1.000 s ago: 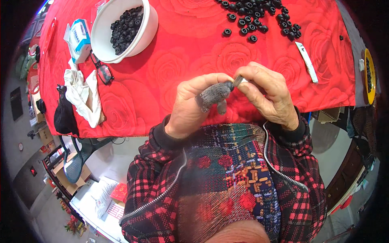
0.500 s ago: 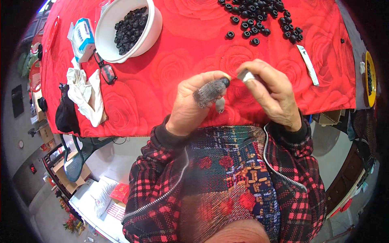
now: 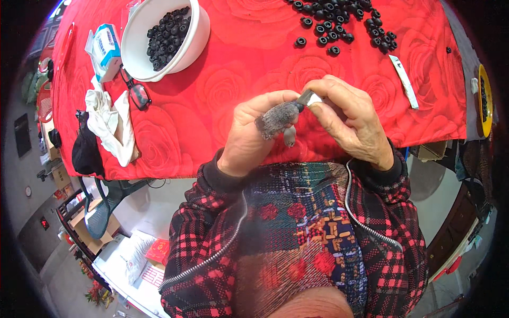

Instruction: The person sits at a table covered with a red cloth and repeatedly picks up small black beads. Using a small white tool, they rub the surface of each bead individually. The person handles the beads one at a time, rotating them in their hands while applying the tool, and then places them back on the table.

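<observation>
My left hand [image 3: 246,130] is closed on a small round black part [image 3: 300,106], pinched between thumb and forefinger. A worn grey fuzzy cover [image 3: 277,117] lies over the forefinger, and a smaller pale grey tip [image 3: 289,136] shows below it. In my right hand [image 3: 352,119] a short flat blade [image 3: 305,97] with a white wrapped end is gripped between thumb and fingers. Its metal edge meets the black part, though the exact contact is too small to make out. Both hands are raised over the near side of the red tablecloth [image 3: 222,79].
A white bowl [image 3: 197,45] of black parts stands far left, beside a blue-and-white box [image 3: 106,50], eyeglasses [image 3: 139,95] and white gloves [image 3: 108,119]. Loose black parts [image 3: 331,26] lie at the far right. A white paper strip [image 3: 404,82] and yellow plate [image 3: 489,100] are further right.
My right hand has moved left, bringing the blade from apart to against the black part. My left hand stays nearly in place, still holding the part.
</observation>
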Tool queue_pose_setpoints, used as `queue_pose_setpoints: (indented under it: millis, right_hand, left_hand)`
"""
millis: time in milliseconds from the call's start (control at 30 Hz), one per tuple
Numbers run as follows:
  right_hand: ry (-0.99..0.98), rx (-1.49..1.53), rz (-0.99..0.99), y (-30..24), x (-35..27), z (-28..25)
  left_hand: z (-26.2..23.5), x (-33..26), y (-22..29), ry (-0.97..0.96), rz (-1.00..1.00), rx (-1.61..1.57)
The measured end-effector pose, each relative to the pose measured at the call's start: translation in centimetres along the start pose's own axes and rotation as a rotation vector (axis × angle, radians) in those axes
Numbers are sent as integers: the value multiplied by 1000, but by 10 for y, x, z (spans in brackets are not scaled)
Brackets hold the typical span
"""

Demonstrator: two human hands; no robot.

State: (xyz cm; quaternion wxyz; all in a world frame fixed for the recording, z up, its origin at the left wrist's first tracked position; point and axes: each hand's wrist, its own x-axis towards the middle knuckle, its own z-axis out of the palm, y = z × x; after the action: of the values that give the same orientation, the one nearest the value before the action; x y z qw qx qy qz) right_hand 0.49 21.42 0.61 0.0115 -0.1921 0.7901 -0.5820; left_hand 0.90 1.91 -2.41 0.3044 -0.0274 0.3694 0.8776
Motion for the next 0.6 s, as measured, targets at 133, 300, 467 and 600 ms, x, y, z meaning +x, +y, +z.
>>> queue_pose_setpoints:
  millis: [133, 300, 467, 600]
  right_hand:
    - [-4, -8, -9, 2, 1, 0]
    - [-19, -24, -9, 3, 1, -1]
    - [-39, -33, -3, 3, 1, -2]
    - [2, -12, -3, 3, 2, -1]
  left_hand:
    - [0, 1, 1, 3, -10, 14]
    - [0, 1, 0, 24, -11, 11]
    - [-1, 1, 0, 33, -7, 24]
    - [-2, 2, -1, 28, -3, 36]
